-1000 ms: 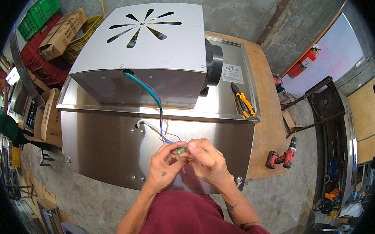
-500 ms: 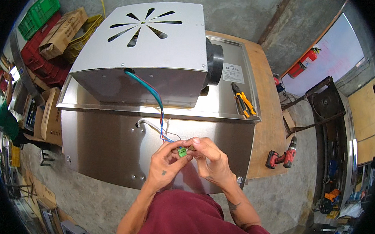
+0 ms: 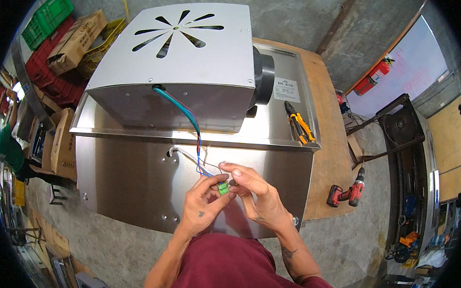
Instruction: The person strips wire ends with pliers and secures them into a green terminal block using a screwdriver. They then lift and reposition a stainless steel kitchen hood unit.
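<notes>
In the head view, my left hand (image 3: pixel 202 199) pinches a small green terminal block (image 3: pixel 223 188) between thumb and fingers, in front of the steel panel. My right hand (image 3: pixel 256 195) is up against the block's right side, its thumb side touching it. The right forefinger is raised and stretched toward a thin loose wire (image 3: pixel 213 165). Blue and red wires (image 3: pixel 198 155) run down to the block out of a teal sleeve (image 3: pixel 183 109), which leaves a hole in the grey metal housing (image 3: pixel 170 104). A white cable (image 3: pixel 183 153) comes from a hole in the steel panel (image 3: pixel 124 180).
Yellow-handled pliers (image 3: pixel 299 124) lie on the steel tray's right side by a black round duct collar (image 3: pixel 265 79). A red cordless drill (image 3: pixel 348 191) stands by the wooden tabletop (image 3: pixel 327 165). Crates and cardboard boxes (image 3: pixel 77 39) are stacked at left; a fire extinguisher (image 3: pixel 372 77) hangs at right.
My right forefinger has lifted and stretched to the left, away from the terminal block, toward the thin wire. My left hand keeps its hold in nearly the same place.
</notes>
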